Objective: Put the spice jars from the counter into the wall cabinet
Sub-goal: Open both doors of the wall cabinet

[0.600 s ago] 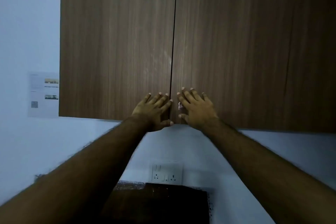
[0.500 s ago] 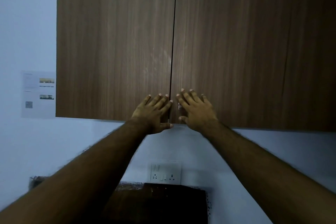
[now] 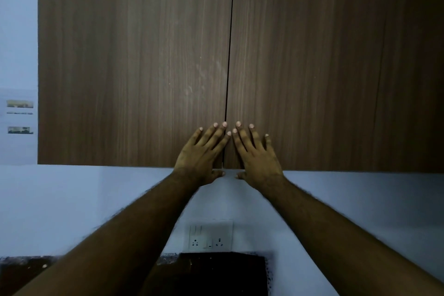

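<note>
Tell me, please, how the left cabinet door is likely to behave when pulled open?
The left door looks like a stiff flat panel, so it would probably swing without flexing. No handle shows; fingers may slip unless hooked under its bottom edge.

A pale bluish wall (image 3: 96,199) fills the dim room. A printed paper sheet (image 3: 18,125) hangs at the far left. Low on the wall sits a white switch and socket plate (image 3: 210,235). Beneath it a dark speckled tabletop (image 3: 21,262) runs along the wall.
</note>
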`<state>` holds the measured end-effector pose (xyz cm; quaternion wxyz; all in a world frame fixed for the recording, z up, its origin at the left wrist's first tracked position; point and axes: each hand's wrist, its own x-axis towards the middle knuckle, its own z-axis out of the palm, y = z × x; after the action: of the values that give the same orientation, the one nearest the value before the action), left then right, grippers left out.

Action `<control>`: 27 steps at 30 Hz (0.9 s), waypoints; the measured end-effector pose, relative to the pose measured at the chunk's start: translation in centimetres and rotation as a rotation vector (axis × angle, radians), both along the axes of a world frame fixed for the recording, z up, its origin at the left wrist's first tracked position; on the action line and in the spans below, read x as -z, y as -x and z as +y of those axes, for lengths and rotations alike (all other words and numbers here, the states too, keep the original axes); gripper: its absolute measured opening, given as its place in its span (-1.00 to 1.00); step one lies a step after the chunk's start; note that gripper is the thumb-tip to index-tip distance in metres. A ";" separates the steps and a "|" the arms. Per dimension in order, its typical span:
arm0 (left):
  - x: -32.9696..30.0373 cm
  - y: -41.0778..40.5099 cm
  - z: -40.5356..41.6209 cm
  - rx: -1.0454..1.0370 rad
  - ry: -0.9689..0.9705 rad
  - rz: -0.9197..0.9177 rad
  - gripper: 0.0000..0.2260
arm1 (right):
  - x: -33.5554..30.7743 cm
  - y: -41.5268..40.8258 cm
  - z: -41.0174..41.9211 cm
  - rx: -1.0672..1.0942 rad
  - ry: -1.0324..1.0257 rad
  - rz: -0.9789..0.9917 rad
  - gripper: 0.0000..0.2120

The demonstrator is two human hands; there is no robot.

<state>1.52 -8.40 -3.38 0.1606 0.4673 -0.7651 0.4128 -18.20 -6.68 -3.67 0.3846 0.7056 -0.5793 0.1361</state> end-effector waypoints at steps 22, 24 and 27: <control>1.8 -0.1 -1.6 0.339 0.132 0.080 -0.08 | 1.8 0.5 -0.2 0.059 0.222 0.063 0.23; 1.7 -0.8 -1.1 0.416 0.198 0.045 -0.12 | 1.7 1.3 1.3 0.033 0.283 0.114 0.14; 1.0 -1.4 -0.3 0.509 0.260 -0.027 -0.16 | 1.4 2.1 3.5 0.021 0.313 0.178 0.18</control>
<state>2.94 -8.71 -4.35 0.3075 0.2303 -0.8005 0.4601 -20.26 -3.15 -5.11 0.5411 0.6401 -0.5222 0.1575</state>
